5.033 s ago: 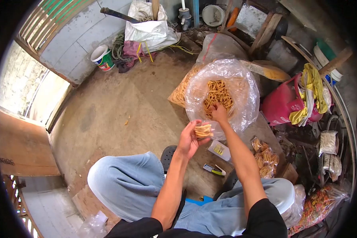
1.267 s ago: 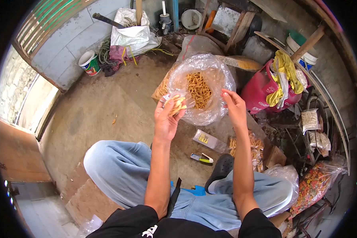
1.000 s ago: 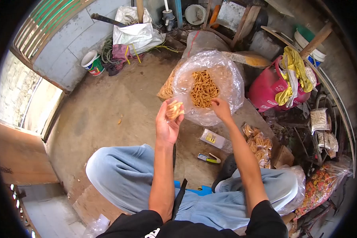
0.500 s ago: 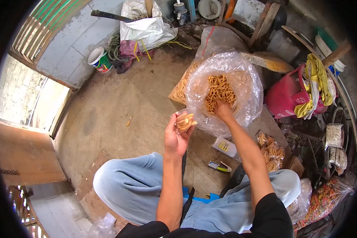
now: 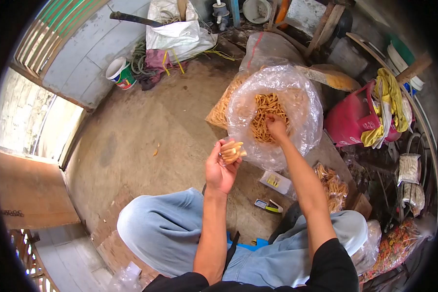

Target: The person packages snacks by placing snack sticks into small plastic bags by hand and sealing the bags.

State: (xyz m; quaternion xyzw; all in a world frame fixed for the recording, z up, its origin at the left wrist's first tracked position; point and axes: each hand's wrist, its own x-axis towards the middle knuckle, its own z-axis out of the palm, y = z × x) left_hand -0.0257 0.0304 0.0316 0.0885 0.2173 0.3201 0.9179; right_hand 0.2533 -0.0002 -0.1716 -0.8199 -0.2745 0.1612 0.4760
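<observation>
My left hand (image 5: 221, 170) is closed around a small clear bag of golden-brown snack sticks (image 5: 232, 152), whose ends show at the bag's mouth. To its right stands a large clear plastic bag (image 5: 304, 109) with its rim folded wide, holding many loose snack sticks (image 5: 269, 103). My right hand (image 5: 277, 126) reaches inside over the pile, fingers curled together at the sticks. Its fingertips are partly hidden, so how many sticks it holds cannot be made out.
A white box (image 5: 276, 183) and a green-and-black stapler (image 5: 268, 206) lie on the floor between my legs and the large bag. Filled small packs (image 5: 332, 187) sit by my right knee. A red bin (image 5: 348, 117) with yellow cloths stands at right.
My right hand has lifted slightly out of the pile, so more of it shows. My left hand with the small bag has shifted a little right and down.
</observation>
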